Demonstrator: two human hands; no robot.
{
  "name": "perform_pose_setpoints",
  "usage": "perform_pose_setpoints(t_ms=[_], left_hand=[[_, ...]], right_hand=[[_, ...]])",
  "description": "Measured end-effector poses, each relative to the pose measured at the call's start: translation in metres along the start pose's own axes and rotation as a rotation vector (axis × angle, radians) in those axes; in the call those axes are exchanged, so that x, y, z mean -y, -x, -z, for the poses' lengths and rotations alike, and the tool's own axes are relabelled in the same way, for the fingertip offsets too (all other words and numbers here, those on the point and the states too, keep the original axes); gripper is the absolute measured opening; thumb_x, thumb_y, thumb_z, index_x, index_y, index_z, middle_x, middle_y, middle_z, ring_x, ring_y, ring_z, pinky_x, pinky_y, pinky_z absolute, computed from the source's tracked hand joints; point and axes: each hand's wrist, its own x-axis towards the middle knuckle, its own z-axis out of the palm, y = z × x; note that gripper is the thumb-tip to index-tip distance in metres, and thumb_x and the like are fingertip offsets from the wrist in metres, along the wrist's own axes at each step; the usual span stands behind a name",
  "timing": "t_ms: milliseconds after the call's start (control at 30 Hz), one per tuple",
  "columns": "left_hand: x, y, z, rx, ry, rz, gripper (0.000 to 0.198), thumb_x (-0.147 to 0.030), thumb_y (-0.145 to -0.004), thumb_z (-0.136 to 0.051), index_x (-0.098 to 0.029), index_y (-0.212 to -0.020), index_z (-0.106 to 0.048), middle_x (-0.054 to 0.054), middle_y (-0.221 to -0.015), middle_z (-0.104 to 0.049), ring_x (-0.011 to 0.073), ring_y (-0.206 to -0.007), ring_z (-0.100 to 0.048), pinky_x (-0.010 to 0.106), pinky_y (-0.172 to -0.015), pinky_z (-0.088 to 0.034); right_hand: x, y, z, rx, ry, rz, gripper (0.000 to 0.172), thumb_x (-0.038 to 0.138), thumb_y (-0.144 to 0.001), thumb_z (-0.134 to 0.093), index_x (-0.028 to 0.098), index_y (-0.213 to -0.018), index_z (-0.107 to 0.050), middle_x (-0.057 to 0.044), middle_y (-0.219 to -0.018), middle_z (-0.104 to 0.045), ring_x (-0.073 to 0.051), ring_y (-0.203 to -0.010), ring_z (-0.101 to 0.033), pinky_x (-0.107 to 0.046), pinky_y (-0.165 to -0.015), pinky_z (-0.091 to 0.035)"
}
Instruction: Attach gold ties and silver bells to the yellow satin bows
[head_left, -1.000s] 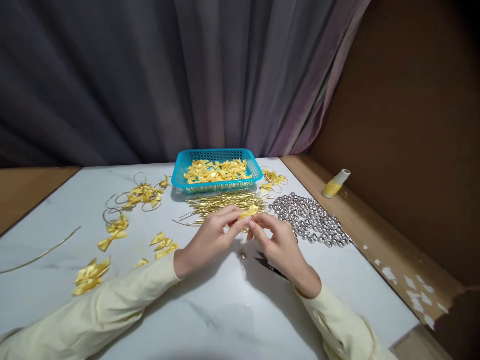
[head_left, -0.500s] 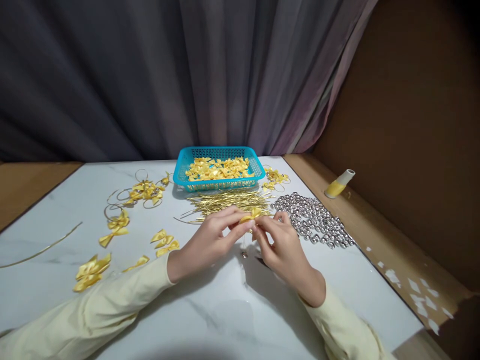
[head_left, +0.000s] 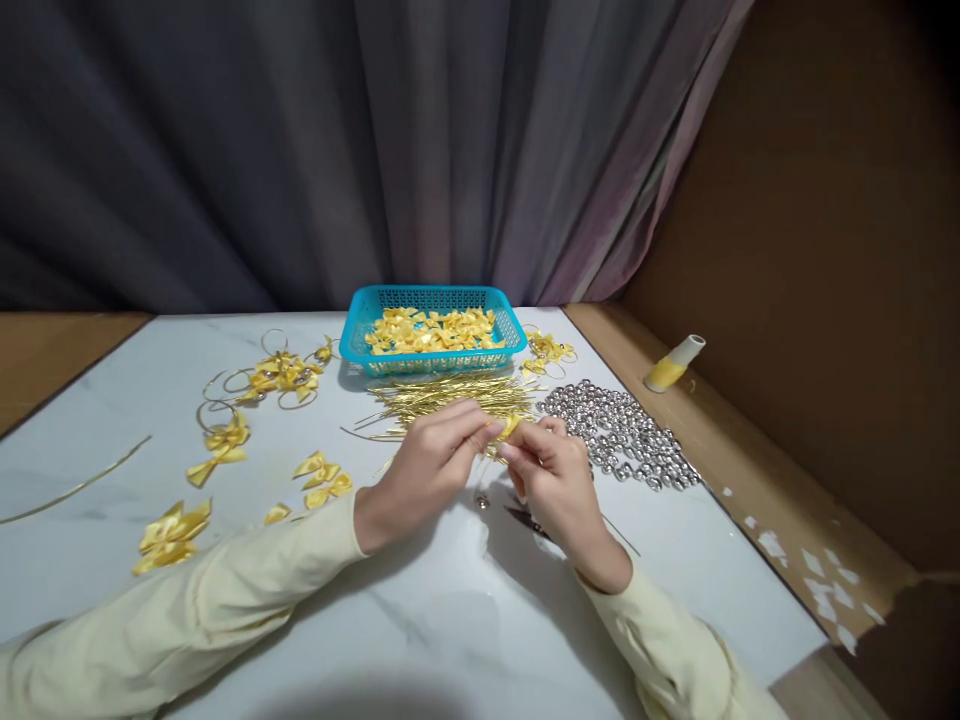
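Above the middle of the table, my left hand (head_left: pixel 424 465) and my right hand (head_left: pixel 556 480) meet, both closed in a pinch on a yellow ribbon bow (head_left: pixel 511 426). Fingers cover much of the bow. Below my left fingertips a small silver bead (head_left: pixel 481 501) appears to hang on a thin thread or wire. Partly under my right hand lies a dark, pointed tool (head_left: pixel 525 519), perhaps scissors; the rest of it is hidden. Just beyond my hands is a pile of gold wire pieces (head_left: pixel 442 396).
Behind the wires stands a blue basket (head_left: pixel 352 335) of yellow bows. Silver beads (head_left: pixel 615 430) spread out at the right. Bows with wire loops (head_left: pixel 281 375) and loose bows (head_left: pixel 172 538) lie left. A yellow-and-white tube (head_left: pixel 675 363) stands past the table's right edge.
My fingers have closed in further over the bow, and less of it shows. My right hand has turned slightly, uncovering more of the dark tool. The camera view has shifted slightly.
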Motion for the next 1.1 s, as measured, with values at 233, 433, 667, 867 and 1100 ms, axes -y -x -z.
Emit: perform_pose_setpoints(t_ms=[233,433,667,867,1100], left_hand=[[-0.001,-0.005,0.001,0.003,0.002,0.047,0.031,-0.021,-0.085,-0.043,-0.017,-0.054,-0.041,-0.003,-0.056,-0.04,0.0111,-0.055,-0.041,0.024,-0.053,-0.033],[0.0,-0.008,0.003,0.004,0.026,0.071,0.033,-0.023,-0.085,-0.043,-0.017,-0.053,-0.038,-0.004,-0.055,-0.036,0.0105,-0.053,-0.038,0.024,-0.052,-0.031],[-0.004,-0.012,0.007,-0.019,0.013,0.087,0.033,-0.025,-0.084,-0.044,-0.018,-0.053,-0.037,-0.004,-0.054,-0.035,0.0108,-0.053,-0.037,0.025,-0.052,-0.03],[0.0,-0.015,0.016,0.068,0.065,0.209,0.033,-0.029,-0.085,-0.045,-0.018,-0.055,-0.041,-0.005,-0.055,-0.036,0.0101,-0.052,-0.036,0.024,-0.051,-0.028],[0.0,-0.015,0.025,0.118,0.309,0.328,0.033,-0.034,-0.088,-0.042,-0.017,-0.059,-0.044,-0.004,-0.057,-0.034,0.0093,-0.052,-0.031,0.023,-0.048,-0.027]], right_hand=[[-0.007,-0.004,-0.003,-0.018,-0.134,-0.086,0.032,0.02,-0.075,-0.049,0.021,-0.045,-0.037,0.002,-0.042,-0.042,-0.017,-0.06,-0.042,-0.028,-0.062,-0.034],[-0.011,-0.006,-0.003,-0.028,-0.191,-0.099,0.027,0.021,-0.075,-0.049,0.021,-0.048,-0.043,0.003,-0.042,-0.041,-0.016,-0.058,-0.043,-0.027,-0.059,-0.034],[-0.012,-0.008,-0.001,-0.021,-0.198,-0.083,0.028,0.021,-0.075,-0.048,0.021,-0.047,-0.042,0.002,-0.043,-0.042,-0.016,-0.059,-0.044,-0.028,-0.063,-0.036],[-0.011,-0.008,0.006,0.129,-0.203,-0.048,0.028,0.025,-0.08,-0.05,0.019,-0.053,-0.048,0.004,-0.044,-0.047,-0.013,-0.049,-0.045,-0.026,-0.059,-0.036],[0.001,-0.004,0.021,0.212,-0.31,-0.02,0.018,0.031,-0.083,-0.052,0.018,-0.072,-0.058,0.0,-0.064,-0.06,-0.013,-0.063,-0.056,-0.027,-0.069,-0.042]])
